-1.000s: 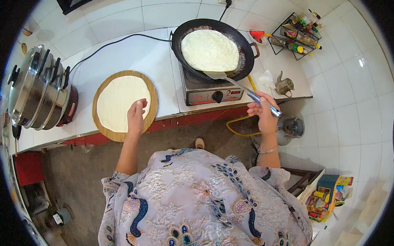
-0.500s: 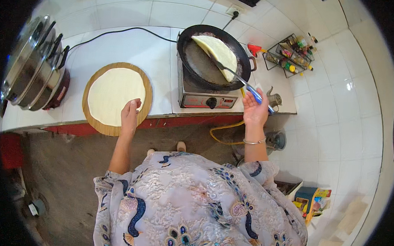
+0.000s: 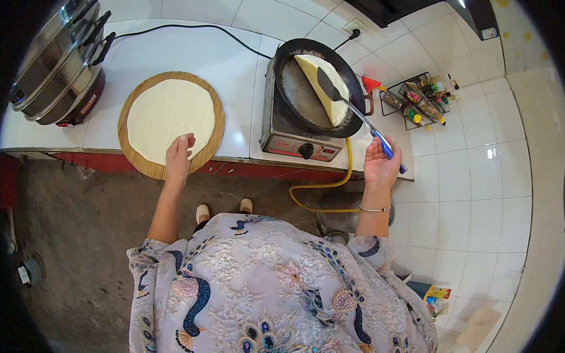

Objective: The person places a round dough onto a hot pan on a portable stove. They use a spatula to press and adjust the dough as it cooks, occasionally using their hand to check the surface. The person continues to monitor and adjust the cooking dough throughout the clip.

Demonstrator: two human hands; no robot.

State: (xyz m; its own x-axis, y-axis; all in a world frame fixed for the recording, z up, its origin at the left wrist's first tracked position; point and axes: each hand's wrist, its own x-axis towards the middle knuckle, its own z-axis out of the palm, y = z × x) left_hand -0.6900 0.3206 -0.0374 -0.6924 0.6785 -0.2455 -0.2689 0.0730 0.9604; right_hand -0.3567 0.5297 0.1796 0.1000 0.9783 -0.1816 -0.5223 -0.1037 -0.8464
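My right hand (image 3: 382, 163) is closed around the blue handle of a spatula (image 3: 370, 125). Its dark blade lies over a pale folded flatbread (image 3: 319, 95) on the right side of a black pan (image 3: 292, 83). The bread's left edge looks yellower than its top; the rest of the pan's floor is dark and bare. On the left, a round sheet of rolled dough (image 3: 166, 119) covers most of a round wooden board (image 3: 217, 137). My left hand (image 3: 180, 153), fingers curled together with nothing visible in them, hovers over or rests at the dough's near right edge; I cannot tell which.
The pan sits on a metal stove (image 3: 272, 139) with a front knob and a yellow hose (image 3: 306, 208). A tiered steamer (image 3: 56, 63) stands at far left. Behind the stove runs a black cord (image 3: 194, 26). A bottle rack (image 3: 416, 100) stands at right.
The spatula blade has gone from the flatbread's left edge to lying over its top. My right hand has shifted slightly right. My left hand stays by the dough. The view has shifted.
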